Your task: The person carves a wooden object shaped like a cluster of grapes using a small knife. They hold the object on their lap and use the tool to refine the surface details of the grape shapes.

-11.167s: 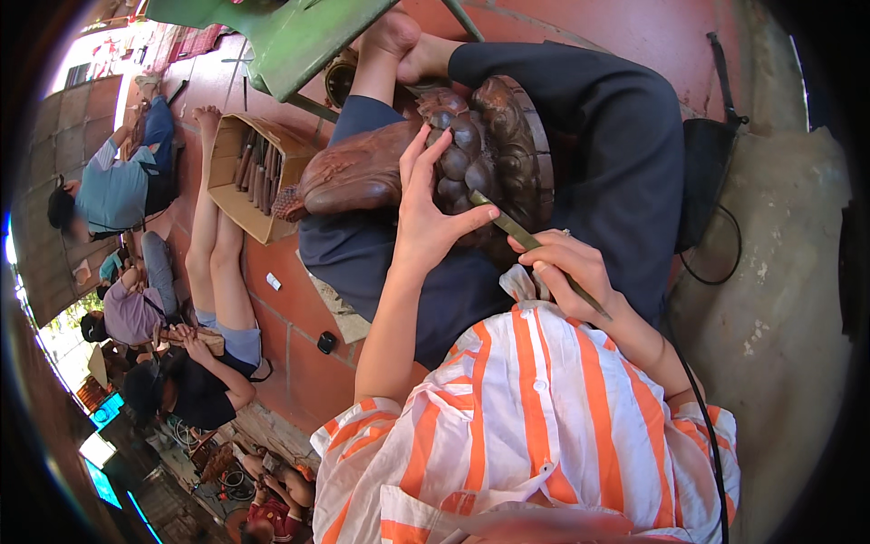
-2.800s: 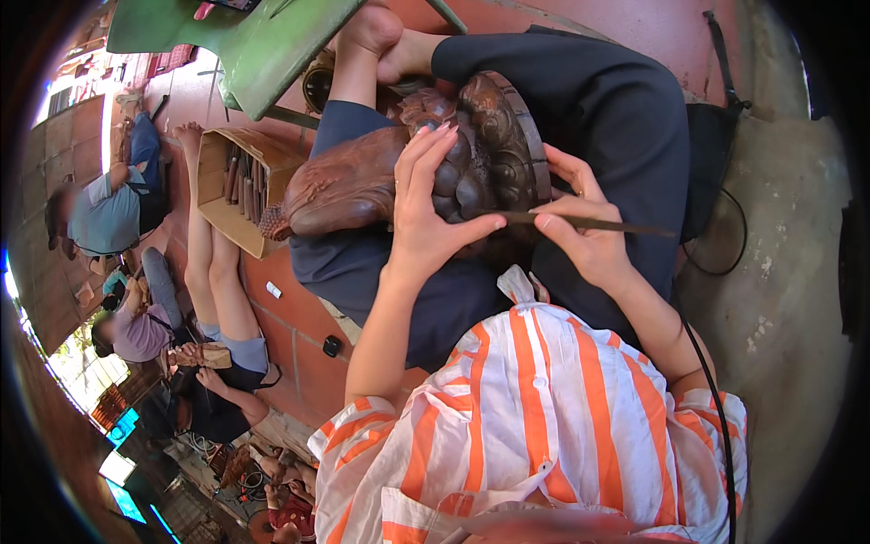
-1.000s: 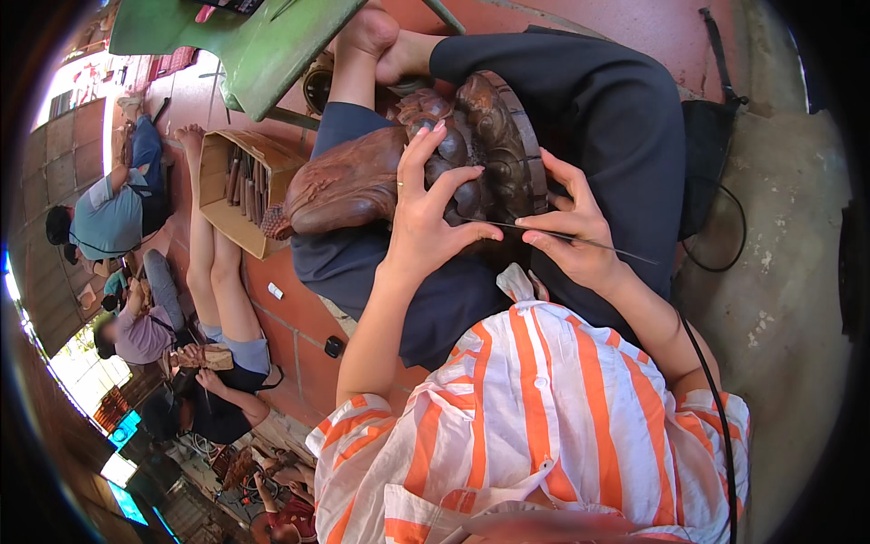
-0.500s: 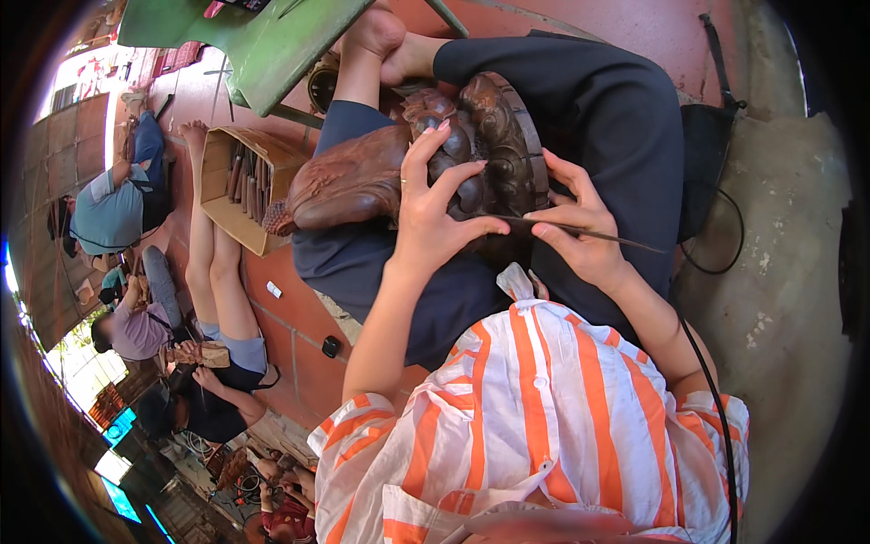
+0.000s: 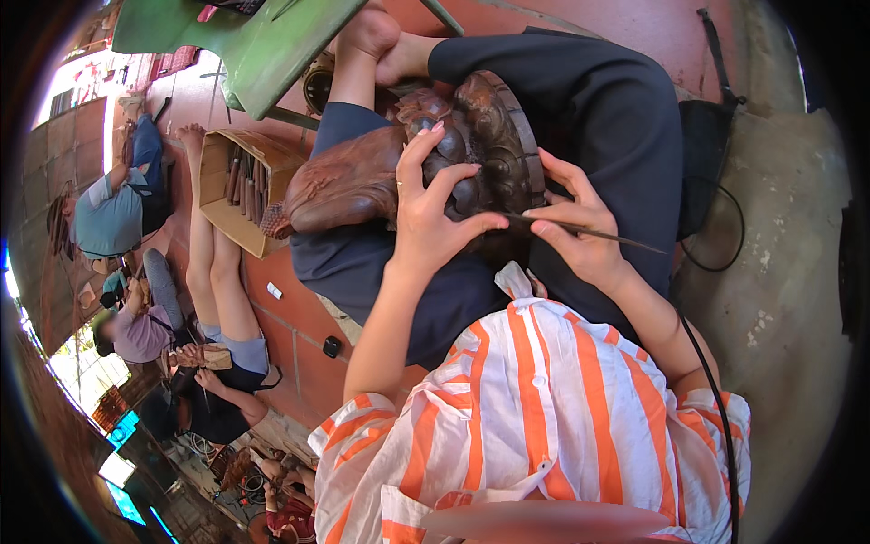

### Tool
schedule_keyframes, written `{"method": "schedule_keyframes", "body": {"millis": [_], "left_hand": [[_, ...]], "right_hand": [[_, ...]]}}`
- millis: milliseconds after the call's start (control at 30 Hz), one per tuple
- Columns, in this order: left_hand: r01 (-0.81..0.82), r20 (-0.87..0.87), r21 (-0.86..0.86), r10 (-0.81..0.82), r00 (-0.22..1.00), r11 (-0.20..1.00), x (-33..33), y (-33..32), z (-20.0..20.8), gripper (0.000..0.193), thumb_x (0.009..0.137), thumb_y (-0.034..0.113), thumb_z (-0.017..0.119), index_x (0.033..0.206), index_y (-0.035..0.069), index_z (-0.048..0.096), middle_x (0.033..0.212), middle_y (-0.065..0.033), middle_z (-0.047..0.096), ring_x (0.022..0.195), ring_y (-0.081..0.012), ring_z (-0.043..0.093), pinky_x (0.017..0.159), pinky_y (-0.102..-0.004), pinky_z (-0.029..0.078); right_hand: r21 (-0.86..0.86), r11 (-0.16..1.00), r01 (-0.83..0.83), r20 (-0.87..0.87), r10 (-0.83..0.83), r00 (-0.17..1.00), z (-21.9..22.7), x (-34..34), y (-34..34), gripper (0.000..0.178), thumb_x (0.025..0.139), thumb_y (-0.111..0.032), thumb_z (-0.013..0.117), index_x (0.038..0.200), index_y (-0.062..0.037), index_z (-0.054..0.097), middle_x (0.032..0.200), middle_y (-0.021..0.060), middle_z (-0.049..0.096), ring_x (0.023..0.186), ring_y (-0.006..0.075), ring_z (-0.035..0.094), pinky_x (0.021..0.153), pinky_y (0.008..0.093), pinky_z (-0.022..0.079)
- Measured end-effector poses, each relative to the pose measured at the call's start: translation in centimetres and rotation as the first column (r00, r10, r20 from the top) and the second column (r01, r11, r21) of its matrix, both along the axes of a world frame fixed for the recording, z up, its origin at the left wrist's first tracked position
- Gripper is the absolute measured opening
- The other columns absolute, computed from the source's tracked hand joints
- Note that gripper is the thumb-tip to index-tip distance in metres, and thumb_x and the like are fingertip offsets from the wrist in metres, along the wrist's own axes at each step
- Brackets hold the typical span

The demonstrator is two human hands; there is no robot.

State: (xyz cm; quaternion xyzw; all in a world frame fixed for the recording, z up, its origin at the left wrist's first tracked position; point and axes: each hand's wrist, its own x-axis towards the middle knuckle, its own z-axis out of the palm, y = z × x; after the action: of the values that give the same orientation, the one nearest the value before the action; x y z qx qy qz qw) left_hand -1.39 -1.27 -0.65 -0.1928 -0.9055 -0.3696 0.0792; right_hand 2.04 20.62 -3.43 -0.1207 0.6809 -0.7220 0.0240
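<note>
A dark brown wood carving (image 5: 352, 178) with rounded lobes and a round base lies on its side across my lap. My left hand (image 5: 426, 208) grips it, fingers spread over the lobes and thumb stretched toward the tool. In my right hand (image 5: 584, 228) is a thin dark rod-like tool, perhaps a slim file (image 5: 625, 240), pinched between thumb and fingers. Its inner end meets the carving near my left thumb; the exact contact is hidden. The other end points out to the right.
An open cardboard box (image 5: 217, 204) of wooden-handled tools stands left of the carving. A green chair (image 5: 263, 54) is at the far left. Beyond the box, a person (image 5: 217, 390) sits with legs stretched out. A black cable (image 5: 716, 399) runs down my right side.
Hands, tool and carving hold nearly the same position, shifted only slightly in the picture with the view. The tool stays in my right hand.
</note>
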Motion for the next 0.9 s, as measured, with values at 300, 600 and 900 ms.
{"method": "schedule_keyframes", "body": {"millis": [300, 600, 900], "left_hand": [[-0.097, -0.05, -0.055, 0.094, 0.994, 0.994, 0.3, 0.6, -1.1, 0.058, 0.053, 0.034, 0.091, 0.101, 0.009, 0.069, 0.142, -0.016, 0.04, 0.133, -0.0376, 0.039, 0.107, -0.0473, 0.036], [0.096, 0.043, -0.039, -0.094, 0.995, 0.995, -0.3, -1.0, 0.8, 0.066, 0.051, 0.034, 0.092, 0.107, 0.009, 0.067, 0.144, -0.0161, 0.037, 0.135, -0.0394, 0.035, 0.11, -0.051, 0.032], [-0.027, -0.025, -0.041, 0.026, 0.999, 0.999, 0.2, -0.1, -0.2, 0.057, 0.056, 0.034, 0.09, 0.1, 0.007, 0.067, 0.14, -0.0165, 0.042, 0.131, -0.0381, 0.04, 0.105, -0.0473, 0.036]], "right_hand": [[0.019, 0.999, 0.048, 0.117, -0.05, 0.992, 0.1, -0.2, 0.2, 0.014, 0.083, -0.003, 0.071, 0.096, 0.0028, 0.072, 0.135, 0.023, 0.05, 0.124, 0.032, 0.053, 0.1, 0.0371, 0.044], [0.092, 0.992, -0.084, -0.012, 0.085, 0.996, 0.6, 0.0, 0.2, 0.016, 0.079, -0.005, 0.076, 0.096, -0.0044, 0.075, 0.147, 0.0214, 0.031, 0.13, 0.0354, 0.044, 0.104, 0.0432, 0.043], [0.08, 0.997, 0.018, 0.041, -0.022, 0.999, 0.7, -0.1, -0.3, 0.013, 0.082, -0.003, 0.073, 0.094, -0.0007, 0.073, 0.14, 0.0225, 0.041, 0.123, 0.0321, 0.051, 0.098, 0.0389, 0.047]]}}
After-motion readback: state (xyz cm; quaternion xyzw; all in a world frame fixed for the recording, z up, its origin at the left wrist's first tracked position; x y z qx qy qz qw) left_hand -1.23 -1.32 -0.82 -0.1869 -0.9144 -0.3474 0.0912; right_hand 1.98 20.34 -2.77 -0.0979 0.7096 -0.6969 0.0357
